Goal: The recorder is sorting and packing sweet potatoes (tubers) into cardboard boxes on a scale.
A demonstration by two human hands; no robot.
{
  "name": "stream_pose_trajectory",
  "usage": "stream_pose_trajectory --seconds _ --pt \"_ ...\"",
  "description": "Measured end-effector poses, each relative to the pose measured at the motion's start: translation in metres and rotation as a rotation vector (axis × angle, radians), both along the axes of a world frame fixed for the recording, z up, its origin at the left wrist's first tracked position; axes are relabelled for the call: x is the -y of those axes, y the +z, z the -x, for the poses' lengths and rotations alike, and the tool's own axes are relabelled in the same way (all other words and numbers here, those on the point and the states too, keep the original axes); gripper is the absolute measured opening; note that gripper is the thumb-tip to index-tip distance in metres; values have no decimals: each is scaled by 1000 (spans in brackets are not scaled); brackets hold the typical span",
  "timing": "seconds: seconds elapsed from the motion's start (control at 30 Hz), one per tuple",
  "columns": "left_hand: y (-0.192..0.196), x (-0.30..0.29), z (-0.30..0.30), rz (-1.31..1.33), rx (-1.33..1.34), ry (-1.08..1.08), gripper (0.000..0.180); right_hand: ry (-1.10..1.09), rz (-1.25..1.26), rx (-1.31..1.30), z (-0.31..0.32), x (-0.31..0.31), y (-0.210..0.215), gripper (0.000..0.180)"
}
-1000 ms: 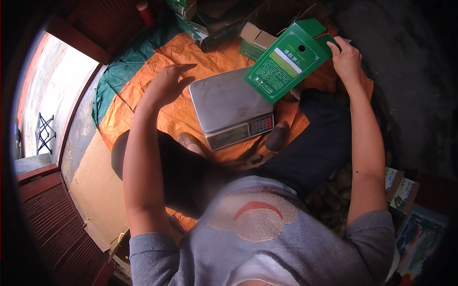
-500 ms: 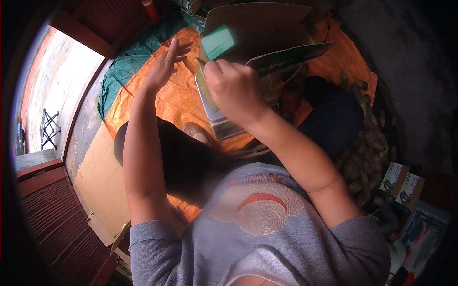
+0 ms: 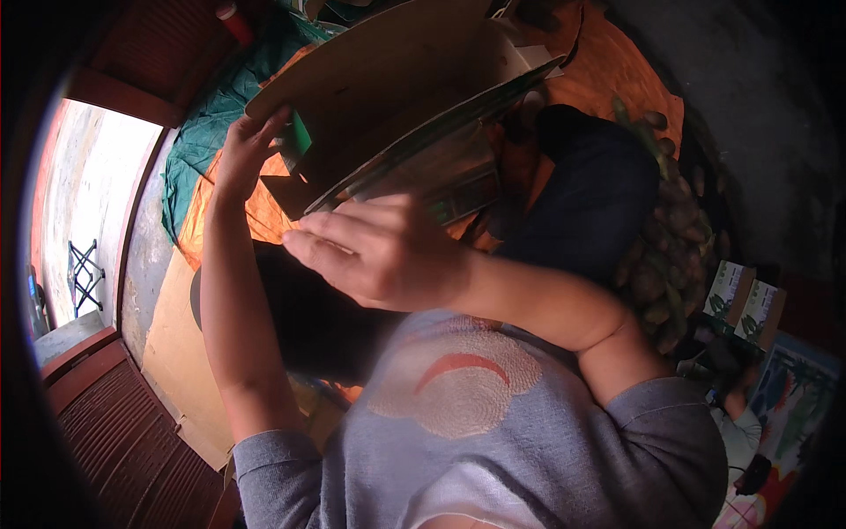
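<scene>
A cardboard box [image 3: 379, 79], brown inside and dark green outside, stands tilted and open in front of me. My left hand [image 3: 247, 154] is closed on its left end, by the far panel's corner and a small green end flap [image 3: 298, 141]. My right hand [image 3: 374, 251] is just below the box's near left corner, fingers stretched to the left. It is somewhat blurred, and I cannot tell whether the fingertips touch the cardboard. Partly hidden under the box is a scale [image 3: 471, 189] with a dark front panel.
An orange tarp [image 3: 630, 79] lies on the ground, with a green sheet [image 3: 198, 141] at the left. My bent legs [image 3: 590, 203] flank the box. To the right is a heap of brown produce [image 3: 661, 264], then small cartons [image 3: 727, 291]. Flat cardboard [image 3: 172, 344] lies at the left.
The box has come nearer and swung left, now over the scale. My left hand, apart from it before, has closed on its left end. My right hand has moved down and left, its fist opened.
</scene>
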State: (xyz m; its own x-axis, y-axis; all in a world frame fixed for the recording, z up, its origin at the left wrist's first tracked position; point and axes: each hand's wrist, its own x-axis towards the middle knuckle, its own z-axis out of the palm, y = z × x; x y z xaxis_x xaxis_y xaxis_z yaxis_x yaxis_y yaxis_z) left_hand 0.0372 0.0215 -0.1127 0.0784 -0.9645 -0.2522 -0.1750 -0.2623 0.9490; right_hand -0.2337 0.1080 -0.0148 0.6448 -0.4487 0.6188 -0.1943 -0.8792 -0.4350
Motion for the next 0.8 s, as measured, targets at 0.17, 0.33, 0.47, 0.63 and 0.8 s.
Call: stream_pose_trajectory --seconds 0.17,0.33,0.47,0.63,0.8 --pt "-26 22 6 -52 -148 55 30 -523 -33 241 139 45 27 24" --pt "-61 38 -15 108 -235 -52 23 -1019 -50 413 286 72 19 30" --pt "-55 41 -7 51 -368 -63 24 -1153 -412 390 412 77 -78 32" --pt "-53 38 8 -45 -349 2 25 -1017 -981 348 491 38 -216 41" --pt "-49 37 15 -84 -312 102 23 -1029 -953 240 500 30 -264 40"
